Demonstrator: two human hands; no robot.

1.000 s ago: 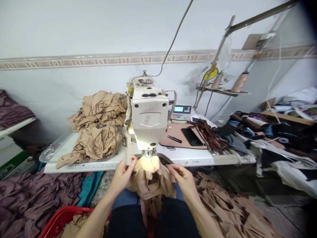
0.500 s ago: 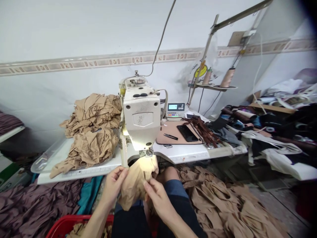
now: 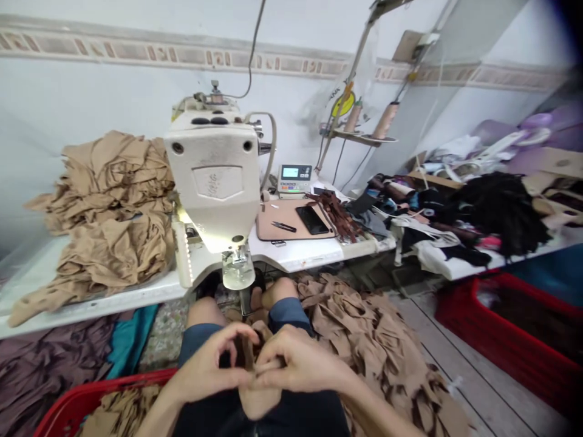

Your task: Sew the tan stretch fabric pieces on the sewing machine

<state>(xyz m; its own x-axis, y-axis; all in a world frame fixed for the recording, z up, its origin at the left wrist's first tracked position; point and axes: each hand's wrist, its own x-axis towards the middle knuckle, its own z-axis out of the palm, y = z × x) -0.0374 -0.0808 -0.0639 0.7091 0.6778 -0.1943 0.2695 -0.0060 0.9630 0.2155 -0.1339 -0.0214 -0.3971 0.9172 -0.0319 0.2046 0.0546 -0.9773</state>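
Note:
Close to my lap, a small piece of tan fabric (image 3: 259, 402) is bunched between my two hands, its lower end hanging down. My left hand (image 3: 214, 367) is curled round its left side, thumb and fingers meeting at the cloth. With bent fingers, my right hand (image 3: 303, 363) pinches the same piece from the right. Beyond them stands a white sewing machine (image 3: 216, 176), its lamp lit, with bare metal showing at the sewing arm (image 3: 238, 273) and no cloth on it.
Tan garments (image 3: 113, 188) are heaped on the table's left. Right of the machine are a control panel (image 3: 295, 177), thread snips (image 3: 283, 226) and a black phone (image 3: 312, 220). A red basket (image 3: 68, 403) is at lower left, more tan cloth (image 3: 364, 340) lies on the floor, and another red basket (image 3: 505, 340) is at right.
The tan fabric has left the sewing arm and come down toward my lap in both hands. My hands are now nearer together, and the view has swung right and down.

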